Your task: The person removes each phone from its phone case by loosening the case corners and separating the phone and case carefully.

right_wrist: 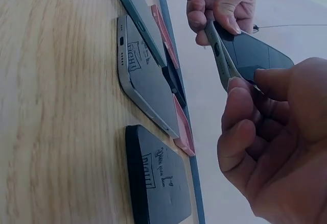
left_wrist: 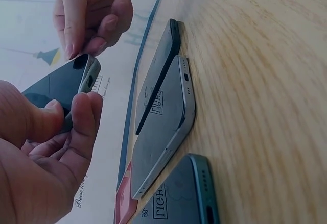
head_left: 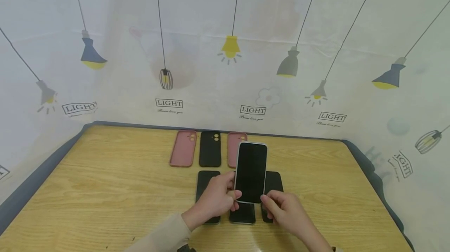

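Observation:
A phone (head_left: 251, 172) with a dark screen is held up over the table, tilted toward the head camera. Around its edge runs a pale case (right_wrist: 219, 55), and in the right wrist view a narrow gap shows between case and screen near one corner. My left hand (head_left: 219, 195) grips the phone's lower left side, thumb on the front and fingers behind. At the lower right corner my right hand (head_left: 286, 209) pinches the edge between thumb and forefinger. Its other fingers are curled.
Three phones lie in a row below the hands: a dark greenish one (head_left: 205, 183), a silver-edged one (head_left: 242, 213) and a black one (head_left: 274, 181). Behind them lie a pink case (head_left: 183, 148), a black case (head_left: 210, 150) and another pink case (head_left: 233, 150). A printed curtain (head_left: 211, 17) borders the wooden table (head_left: 123, 181).

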Available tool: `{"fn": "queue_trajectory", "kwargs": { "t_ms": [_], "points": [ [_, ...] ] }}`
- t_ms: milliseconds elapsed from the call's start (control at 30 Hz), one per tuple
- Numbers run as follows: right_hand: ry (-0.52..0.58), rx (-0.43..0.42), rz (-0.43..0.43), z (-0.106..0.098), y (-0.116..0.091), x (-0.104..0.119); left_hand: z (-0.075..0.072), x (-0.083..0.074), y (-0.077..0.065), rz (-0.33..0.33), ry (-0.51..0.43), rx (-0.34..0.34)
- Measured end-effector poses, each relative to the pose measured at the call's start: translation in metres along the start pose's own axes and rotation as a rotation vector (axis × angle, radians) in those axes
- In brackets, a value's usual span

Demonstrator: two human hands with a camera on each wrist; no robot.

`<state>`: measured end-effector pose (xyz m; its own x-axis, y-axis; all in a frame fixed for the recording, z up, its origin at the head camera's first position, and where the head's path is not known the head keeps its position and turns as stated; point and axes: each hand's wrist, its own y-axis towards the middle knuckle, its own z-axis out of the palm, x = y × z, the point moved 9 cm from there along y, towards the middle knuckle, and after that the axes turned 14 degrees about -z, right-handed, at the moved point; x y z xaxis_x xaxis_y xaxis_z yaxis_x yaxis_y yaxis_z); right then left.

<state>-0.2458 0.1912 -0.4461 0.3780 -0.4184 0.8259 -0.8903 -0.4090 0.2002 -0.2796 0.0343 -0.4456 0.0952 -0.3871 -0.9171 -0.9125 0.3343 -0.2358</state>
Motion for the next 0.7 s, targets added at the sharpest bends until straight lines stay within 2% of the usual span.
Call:
{"fn": "queue_trajectory", "kwargs": {
  "t_ms": [133, 433, 700],
  "points": [
    [-0.045, -0.005, -0.038, 0.002, 0.002, 0.006, 0.001, 0.000, 0.000, 0.004, -0.003, 0.007],
    [-0.212, -0.078, -0.068, -0.002, 0.004, 0.011, 0.001, 0.001, 0.000, 0.000, -0.030, 0.021],
    [-0.293, -0.107, -0.009, -0.002, 0.006, 0.011, 0.003, 0.000, -0.001, 0.012, -0.024, 0.042]
  ]
}}
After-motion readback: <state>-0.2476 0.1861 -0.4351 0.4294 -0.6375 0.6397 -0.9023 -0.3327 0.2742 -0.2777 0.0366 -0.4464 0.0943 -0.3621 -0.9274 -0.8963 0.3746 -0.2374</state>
